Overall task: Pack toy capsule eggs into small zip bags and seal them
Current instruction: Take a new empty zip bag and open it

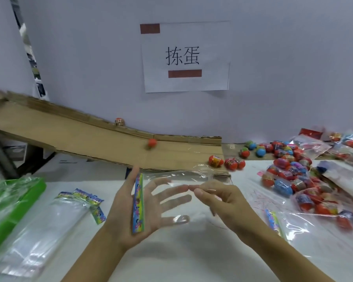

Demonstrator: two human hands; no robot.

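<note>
Both forearms reach in from the near edge of the desk (192,261), and the hands meet above its middle with a clear zip bag (171,180) stretched between them. Palm up, the left hand (143,204) has its fingers straight and spread under the plastic, and the bag's colourful printed header strip (138,202) lies across the palm under the thumb. Facing it, the right hand (218,197) pinches the bag's far edge between thumb and forefinger, its fingertips almost touching those of the left. No egg seems to be inside the bag, though the film is glossy and hard to read.

On the left part of the desk lies a stack of empty bags (55,220) with the same printed tops, and a green tray (14,202) sits at the left edge. A cardboard ramp (80,137) slopes down along the back edge beside the wall; one red egg (152,143) is on it and another egg (119,121) rests at its upper rim. At its lower end a heap of loose capsule eggs (281,159) spreads toward the right back corner, with filled bags (322,202) lying along the right edge. A paper sign (185,55) hangs on the wall behind.
</note>
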